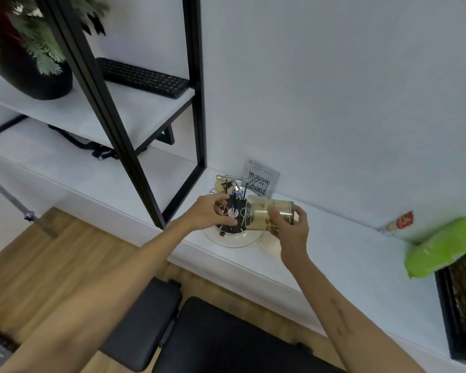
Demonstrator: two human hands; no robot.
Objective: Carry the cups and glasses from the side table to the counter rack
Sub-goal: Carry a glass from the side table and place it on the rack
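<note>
Rack [230, 224] sitting near counter [334, 254] front edge, close beside black shelf frame [197, 103] on left; open counter stretching right toward green bag [447, 243]. Right hand [291, 232] gripping amber glass [269, 214], fingers [273, 212] wrapping its base end. Glass lying on side in air, long axis horizontal, mouth pointing left over rack. Left hand [213, 212] resting on rack wires, fingers loosely curling, holding nothing apart. Another glass [221, 183] sitting at rack's back. QR card [258, 181] leaning against white wall.
</note>
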